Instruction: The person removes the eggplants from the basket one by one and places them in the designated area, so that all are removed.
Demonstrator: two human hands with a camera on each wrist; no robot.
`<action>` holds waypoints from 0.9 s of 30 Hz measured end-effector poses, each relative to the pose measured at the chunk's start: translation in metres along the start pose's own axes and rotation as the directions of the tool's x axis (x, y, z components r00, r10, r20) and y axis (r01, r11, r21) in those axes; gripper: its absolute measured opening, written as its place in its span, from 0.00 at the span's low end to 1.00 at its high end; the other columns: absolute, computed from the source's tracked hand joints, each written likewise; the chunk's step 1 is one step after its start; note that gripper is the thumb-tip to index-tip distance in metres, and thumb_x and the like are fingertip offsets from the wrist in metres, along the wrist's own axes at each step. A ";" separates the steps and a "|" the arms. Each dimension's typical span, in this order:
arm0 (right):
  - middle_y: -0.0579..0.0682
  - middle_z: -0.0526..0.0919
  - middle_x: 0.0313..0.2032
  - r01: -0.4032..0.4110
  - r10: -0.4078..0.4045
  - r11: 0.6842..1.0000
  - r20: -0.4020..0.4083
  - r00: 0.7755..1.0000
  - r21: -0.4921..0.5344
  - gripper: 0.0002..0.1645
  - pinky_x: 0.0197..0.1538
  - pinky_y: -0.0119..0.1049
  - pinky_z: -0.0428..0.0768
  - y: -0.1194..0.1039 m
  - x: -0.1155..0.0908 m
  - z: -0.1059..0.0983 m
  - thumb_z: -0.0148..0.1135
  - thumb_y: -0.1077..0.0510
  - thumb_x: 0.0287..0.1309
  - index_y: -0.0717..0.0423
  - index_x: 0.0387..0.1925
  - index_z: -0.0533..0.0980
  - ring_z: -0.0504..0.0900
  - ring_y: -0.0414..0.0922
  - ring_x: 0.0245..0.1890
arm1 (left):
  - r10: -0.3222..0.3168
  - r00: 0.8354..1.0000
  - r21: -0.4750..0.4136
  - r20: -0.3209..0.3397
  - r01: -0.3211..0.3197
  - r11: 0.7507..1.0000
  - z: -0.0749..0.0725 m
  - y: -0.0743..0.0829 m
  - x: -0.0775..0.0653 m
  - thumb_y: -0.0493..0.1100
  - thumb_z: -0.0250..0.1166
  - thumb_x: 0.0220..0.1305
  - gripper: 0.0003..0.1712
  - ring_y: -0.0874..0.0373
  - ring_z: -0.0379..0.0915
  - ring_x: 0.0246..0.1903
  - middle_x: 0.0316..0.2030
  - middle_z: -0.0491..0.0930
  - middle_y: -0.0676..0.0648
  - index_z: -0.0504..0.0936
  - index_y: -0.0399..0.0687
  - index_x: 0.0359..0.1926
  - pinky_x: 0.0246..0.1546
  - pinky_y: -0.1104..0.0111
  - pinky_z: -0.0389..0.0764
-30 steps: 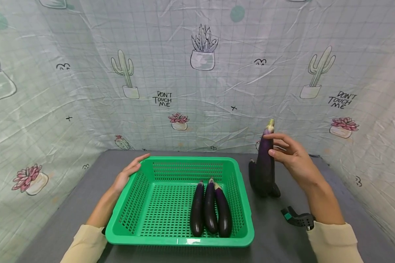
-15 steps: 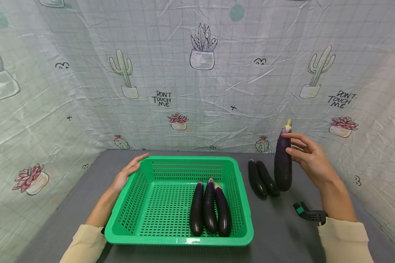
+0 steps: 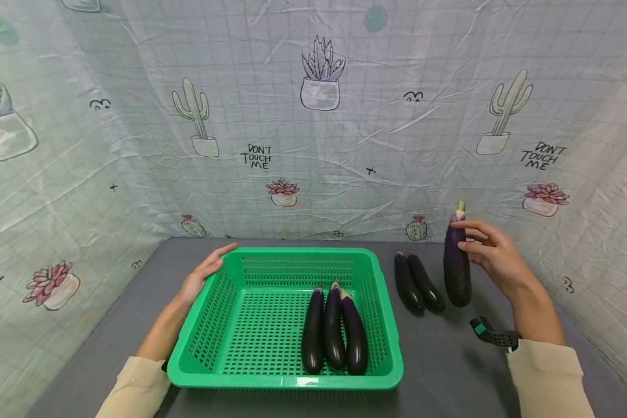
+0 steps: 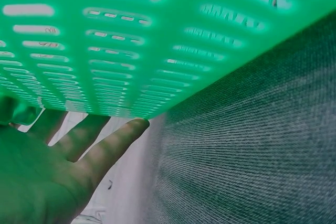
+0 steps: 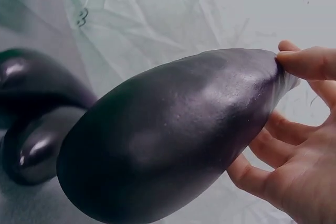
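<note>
In the head view my right hand (image 3: 493, 255) pinches a dark purple eggplant (image 3: 457, 270) near its pale stem end, thumb on one side and fingers on the other. The eggplant hangs nearly upright, its blunt end low over the table; whether it touches is unclear. Up close, the right wrist view shows the held eggplant (image 5: 173, 135) filling the middle. Just left of it, two slimmer eggplants (image 3: 409, 284) lie side by side. My left hand (image 3: 195, 283) rests at the left rim of a green plastic basket (image 3: 284, 382), its fingers (image 4: 110, 148) extended along the outer wall.
Inside the basket, three eggplants (image 3: 333, 334) lie together on the right side. The grey table (image 3: 433, 360) runs back to a hanging sheet (image 3: 313, 145) printed with potted plants. A black strap (image 3: 493, 334) sticks out from the right wrist.
My right hand has carried the eggplant rightward, away from over the two loose eggplants, and then lowered it slightly. The left hand and basket have stayed put.
</note>
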State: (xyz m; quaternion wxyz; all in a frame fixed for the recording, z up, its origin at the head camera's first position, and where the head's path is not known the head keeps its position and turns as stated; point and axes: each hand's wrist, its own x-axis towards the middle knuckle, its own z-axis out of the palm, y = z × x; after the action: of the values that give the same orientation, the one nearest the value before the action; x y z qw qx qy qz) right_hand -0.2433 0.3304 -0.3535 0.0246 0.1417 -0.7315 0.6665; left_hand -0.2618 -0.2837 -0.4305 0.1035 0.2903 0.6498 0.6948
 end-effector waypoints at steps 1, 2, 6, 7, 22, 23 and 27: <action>0.42 0.77 0.55 -0.012 0.012 1.000 -0.004 1.000 -0.007 0.23 0.42 0.29 0.81 0.002 0.000 -0.001 0.60 0.62 0.74 0.55 0.67 0.74 0.83 0.35 0.45 | 0.001 1.000 -0.006 0.002 -0.001 1.000 0.000 0.000 0.000 0.39 0.31 0.86 0.30 0.59 0.78 0.62 0.68 0.73 0.53 0.46 0.43 0.83 0.59 0.67 0.82; 0.42 0.77 0.55 -0.025 0.025 1.000 -0.007 1.000 -0.012 0.23 0.42 0.29 0.82 0.005 0.001 -0.002 0.60 0.62 0.74 0.55 0.67 0.74 0.83 0.35 0.45 | 0.004 1.000 -0.005 0.004 -0.004 1.000 0.000 0.000 0.000 0.39 0.30 0.86 0.30 0.59 0.78 0.62 0.68 0.73 0.53 0.46 0.43 0.83 0.59 0.68 0.82; 0.40 0.75 0.56 -0.071 0.071 0.997 -0.005 0.997 -0.041 0.23 0.43 0.30 0.82 0.016 0.002 -0.007 0.59 0.59 0.75 0.53 0.68 0.73 0.82 0.34 0.46 | -0.002 1.000 0.014 -0.002 0.002 1.000 0.000 0.000 0.001 0.39 0.30 0.86 0.30 0.59 0.78 0.62 0.68 0.73 0.53 0.46 0.42 0.83 0.59 0.68 0.82; 0.39 0.75 0.56 -0.078 0.079 0.996 0.000 0.997 -0.050 0.24 0.44 0.30 0.82 0.019 0.002 -0.008 0.59 0.58 0.75 0.53 0.69 0.72 0.81 0.34 0.47 | -0.003 1.000 0.027 -0.006 0.003 1.000 0.000 0.000 0.001 0.40 0.31 0.86 0.30 0.59 0.78 0.62 0.68 0.72 0.54 0.46 0.42 0.83 0.58 0.68 0.82; 0.54 0.65 0.68 -0.139 0.152 0.963 0.038 0.988 -0.233 0.32 0.48 0.33 0.83 0.050 0.005 -0.014 0.65 0.59 0.70 0.45 0.72 0.70 0.76 0.26 0.53 | 0.001 1.000 0.091 -0.027 0.001 0.996 -0.001 0.000 0.002 0.40 0.32 0.86 0.30 0.61 0.78 0.61 0.69 0.68 0.55 0.46 0.38 0.82 0.58 0.70 0.82; 0.57 0.64 0.69 -0.138 0.152 0.961 0.040 0.988 -0.237 0.32 0.48 0.33 0.83 0.050 0.006 -0.013 0.65 0.60 0.70 0.46 0.73 0.69 0.76 0.26 0.53 | 0.006 1.000 0.089 -0.025 -0.003 0.996 -0.002 0.000 0.001 0.40 0.31 0.86 0.30 0.61 0.78 0.61 0.68 0.68 0.55 0.46 0.38 0.82 0.57 0.70 0.82; 0.62 0.60 0.72 -0.145 0.161 0.955 0.042 0.986 -0.260 0.35 0.49 0.34 0.83 0.051 0.007 -0.012 0.65 0.59 0.70 0.47 0.75 0.66 0.73 0.30 0.56 | 0.013 1.000 0.025 0.000 -0.013 1.000 -0.002 0.000 0.001 0.39 0.31 0.85 0.30 0.60 0.78 0.61 0.68 0.71 0.54 0.45 0.39 0.83 0.58 0.69 0.82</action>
State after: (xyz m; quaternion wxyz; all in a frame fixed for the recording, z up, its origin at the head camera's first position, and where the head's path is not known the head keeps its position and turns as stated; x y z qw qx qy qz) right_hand -0.2639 0.3449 -0.4003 -0.0323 0.1011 -0.8205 0.5617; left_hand -0.2635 -0.2849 -0.4306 0.0952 0.2957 0.6563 0.6875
